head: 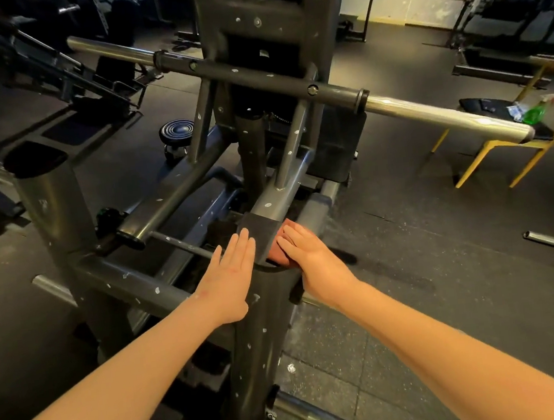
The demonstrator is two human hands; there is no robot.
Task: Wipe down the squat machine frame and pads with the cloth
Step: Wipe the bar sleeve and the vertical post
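Cloth: a reddish, folded cloth lay against the right side of the dark grey, paint-chipped steel frame tube, just below a black rubber sleeve and under the right hand.
Right hand: its fingers lay nearly straight over the cloth, pressing it rather than pinching it; the thumb was hidden.
Left hand: flat, with straight fingers resting on the tube's left side and holding nothing.
Step in hand: probably wiping the joint where the tube met the sleeve.
Doing it well: keep palm pressure even, drag the cloth along the tube rather than dabbing, wrap it round the curve to reach the underside, and brace with the free hand.
Surface: round and flecked with pale chips, so the cloth could slide off the curve or snag at welds.
Room: a dim gym with a black rubber-tile floor; a long chrome bar crossed above, and a green spray bottle sat on a yellow-legged counter, well apart.
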